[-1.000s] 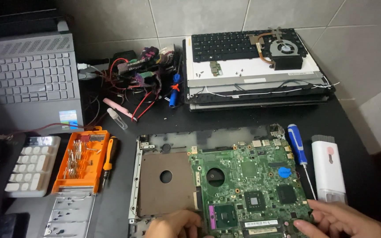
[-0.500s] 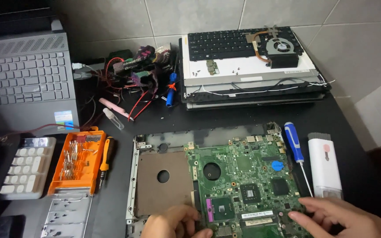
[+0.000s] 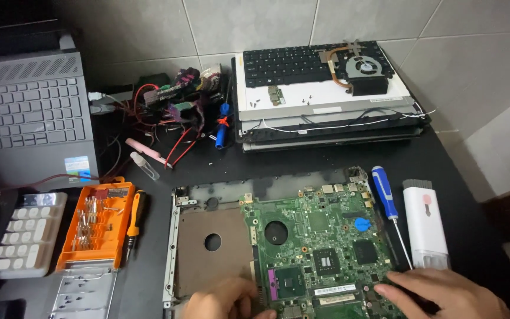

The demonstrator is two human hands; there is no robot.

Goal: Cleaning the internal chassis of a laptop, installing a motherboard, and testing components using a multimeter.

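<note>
A green laptop motherboard (image 3: 317,242) lies in a grey metal laptop base frame (image 3: 213,236) on the black table. My left hand (image 3: 225,300) rests at the board's lower left edge, fingers curled against it. My right hand (image 3: 450,292) presses down on the board's lower right corner, fingers flat. A blue-handled screwdriver (image 3: 388,204) lies just right of the board, beside a white cleaning-brush tool (image 3: 425,224). Part of both hands is cut off by the bottom edge of the view.
An orange bit set (image 3: 92,224) with an orange screwdriver (image 3: 134,215), a white keypad (image 3: 22,233) and a grey laptop (image 3: 28,112) sit at left. Stacked laptop parts with a keyboard and fan (image 3: 326,88) stand at back, next to tangled wires (image 3: 178,106).
Both hands have shifted slightly along the board's lower edge; the view has tilted a little, so the board appears lower. The board stays in the frame.
</note>
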